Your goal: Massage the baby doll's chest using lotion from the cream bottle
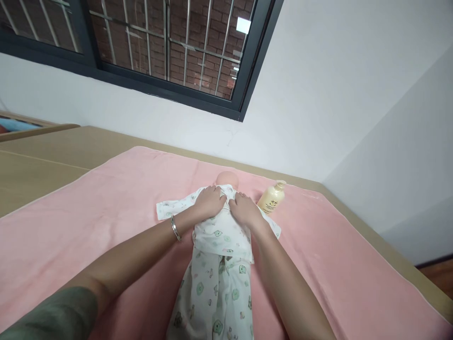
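Observation:
A baby doll lies on its back or front, I cannot tell which, with its smooth bald head (pixel 227 179) pointing away from me. It wears a white printed baby shirt (pixel 223 236) with its sleeves spread sideways, and matching pants (pixel 215 293). My left hand (pixel 209 202) is closed on the shirt at the left shoulder, thumb towards the collar. Opposite it, my right hand (pixel 245 208) grips the shirt at the right shoulder, its thumb also by the collar. The fingertips of both hands are partly hidden.
A pale yellow pump bottle (pixel 272 197) stands tilted in view just beyond the right sleeve. Under everything lies a pink sheet (pixel 123 198) on a tan surface (pixel 46 163). Behind are a white wall (pixel 283 132) and a barred window (pixel 166 42).

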